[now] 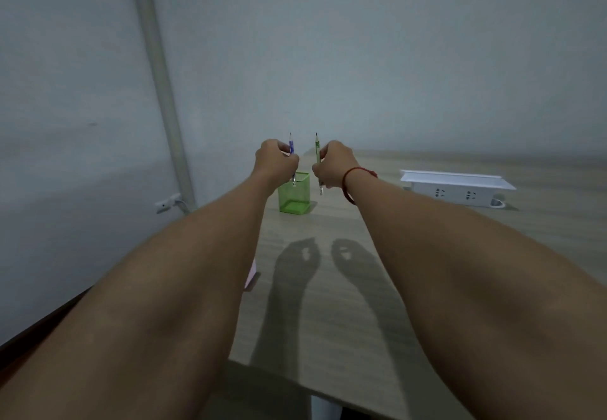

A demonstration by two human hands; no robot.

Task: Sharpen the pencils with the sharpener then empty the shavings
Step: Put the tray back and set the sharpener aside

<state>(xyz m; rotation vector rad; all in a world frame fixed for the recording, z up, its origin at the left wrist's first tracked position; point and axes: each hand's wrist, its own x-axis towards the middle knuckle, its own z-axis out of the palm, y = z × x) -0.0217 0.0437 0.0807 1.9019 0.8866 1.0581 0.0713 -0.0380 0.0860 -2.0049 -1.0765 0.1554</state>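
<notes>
Ahead of you a pale grey wall (pixel 361 58) fills the upper half of the view, with a light pipe (pixel 157 68) running down it on the left. Below it the wood-grain table (pixel 328 288) stretches away from you, and the shadows of your two fists (pixel 295 265) fall on its middle. Your left forearm (pixel 164 272) and right forearm (pixel 460 255) reach forward over it, nearly parallel. On the far right of the table lies a white power strip (pixel 456 188), well apart from your hands. A green mesh holder (pixel 294 201) stands upright near the table's far left corner, directly beneath your left hand (pixel 276 160). That hand is curled into a fist round a blue pencil (pixel 291 145), held upright with its sharpened tip pointing up and its lower end showing in front of the holder's rim. Your right hand (pixel 333 163) is likewise clenched round a green pencil (pixel 317 150), also upright, point up, its lower end hanging just to the right of the holder. The two hands sit level with each other, close but not touching, so the pencils stand side by side with a gap between them. A red cord (pixel 349 183) circles your right wrist. A small pink edge (pixel 251 275) peeks out from under your left forearm; what it belongs to cannot be told.
</notes>
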